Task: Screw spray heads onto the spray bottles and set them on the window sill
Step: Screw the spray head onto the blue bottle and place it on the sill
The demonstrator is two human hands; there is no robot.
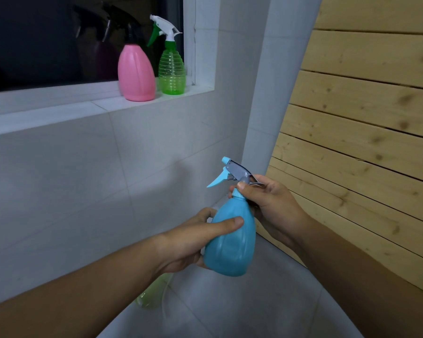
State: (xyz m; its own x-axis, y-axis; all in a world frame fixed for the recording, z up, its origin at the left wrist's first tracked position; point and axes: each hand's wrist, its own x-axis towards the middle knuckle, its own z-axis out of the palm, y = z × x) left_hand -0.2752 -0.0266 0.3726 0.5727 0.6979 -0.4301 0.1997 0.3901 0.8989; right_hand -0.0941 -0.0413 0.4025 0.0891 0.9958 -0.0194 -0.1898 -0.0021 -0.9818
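Blue plastic spray bottle, ribbed and egg-shaped, is held mid-air in both hands, low centre of my feed, near upright. Left hand grips the body from the left side, w/ thumb laid across the front and fingers wrapped round the back and btm. Right hand pinches at the neck: thumb on the blue collar, fingers curled behind, just under the grey-and-blue trigger spray head. That head sits on the neck, nozzle pointing up-left. I can't tell from here if it's screwed fully tight.

Up left, the white tiled window sill carries two bottles, upright, just beside each other near its right end. One is a pink opaque egg-shaped bottle w/ a black trigger head. To its right is a clear green ribbed bottle w/ a white-and-green trigger head. The dark window pane behind reflects them.

A pale yellow-green object shows below the left forearm, on the grey tiled surface; it's blurred and I can't ID it. A light pine slat panel fills the right side, behind the right hand. A white tiled wall runs below the sill.
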